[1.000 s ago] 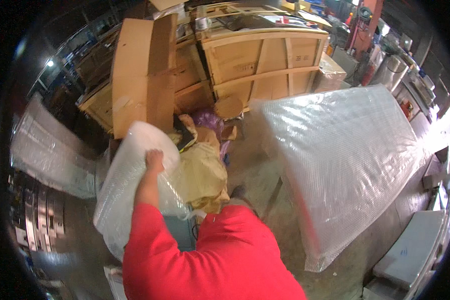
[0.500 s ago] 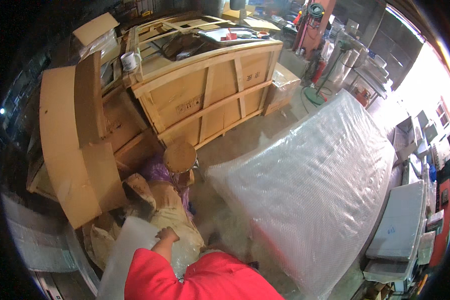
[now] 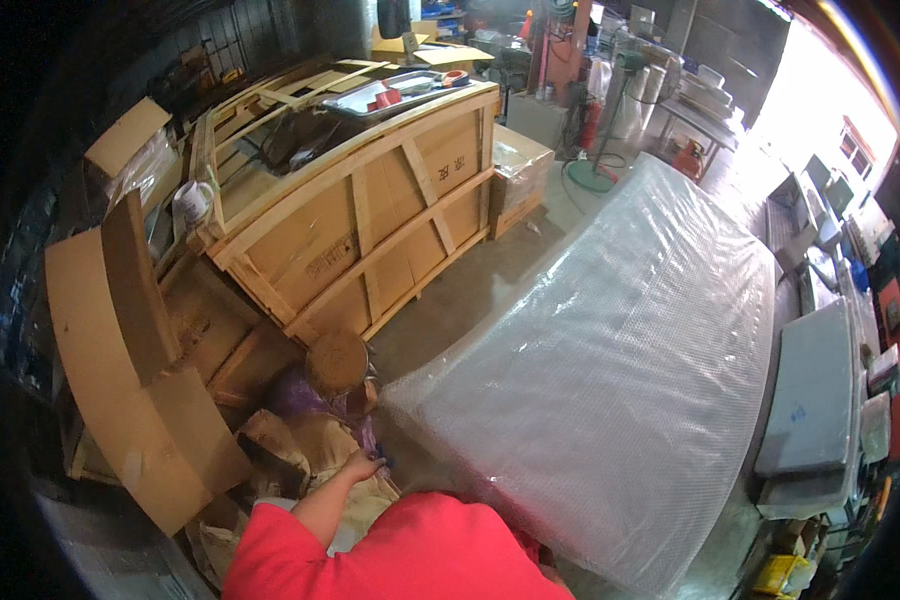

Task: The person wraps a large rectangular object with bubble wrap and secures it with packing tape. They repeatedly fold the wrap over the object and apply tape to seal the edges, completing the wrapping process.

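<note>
My left hand (image 3: 363, 466) reaches forward from a red sleeve, its fingers stretched out and nothing visible in them. Below it lie crumpled brown paper sacks (image 3: 315, 440); purple plastic (image 3: 295, 392) is just beyond the fingertips. To the right spreads a large sheet of clear bubble wrap (image 3: 610, 380), its near left edge beside my body. Something reddish shows through that edge. My right hand cannot be made out; my red-clad body and the wrap cover that area.
A wooden-framed crate (image 3: 370, 225) stands ahead, a tray (image 3: 400, 92) on top and a white mug (image 3: 192, 203) at its corner. Bent cardboard (image 3: 110, 350) leans at left. A round brown-topped stool or drum (image 3: 336, 363) stands nearby. White panels (image 3: 810, 390) line the right side.
My left hand has moved forward and slightly right, away from a translucent sheet at lower left. The view has swung right, and the bubble wrap fills more of it.
</note>
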Demonstrator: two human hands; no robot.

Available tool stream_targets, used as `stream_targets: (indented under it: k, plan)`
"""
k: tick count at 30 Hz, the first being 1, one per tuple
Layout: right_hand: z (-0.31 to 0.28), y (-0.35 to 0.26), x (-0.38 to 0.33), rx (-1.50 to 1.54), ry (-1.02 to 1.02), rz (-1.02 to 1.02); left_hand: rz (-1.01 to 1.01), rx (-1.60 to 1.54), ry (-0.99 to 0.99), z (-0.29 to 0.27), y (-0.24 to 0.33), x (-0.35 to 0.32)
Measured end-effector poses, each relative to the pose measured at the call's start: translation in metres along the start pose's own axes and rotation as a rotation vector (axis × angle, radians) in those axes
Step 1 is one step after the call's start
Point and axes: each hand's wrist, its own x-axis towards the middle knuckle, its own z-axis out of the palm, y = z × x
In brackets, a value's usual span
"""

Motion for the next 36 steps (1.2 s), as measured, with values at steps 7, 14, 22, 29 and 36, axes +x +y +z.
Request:
stream_targets:
  k: [7,14,22,29,36]
  plan:
    - [0.024,-0.031,0.001,0.128,0.062,0.052,-0.112,-0.070,-0.170,-0.025,-0.016,0.041]
    - [0.075,-0.115,0.030,0.192,0.114,0.185,0.021,0.219,-0.549,-0.060,0.001,0.156]
    - [0.091,-0.267,0.122,0.155,0.150,0.158,0.170,0.249,-0.163,-0.212,0.108,0.332]
    - [0.097,-0.332,0.159,0.169,0.208,0.035,0.398,0.379,-0.261,-0.266,0.220,0.383]
    - [0.105,-0.377,0.178,0.215,0.267,0.094,0.817,0.209,-0.113,-0.329,0.466,0.429]
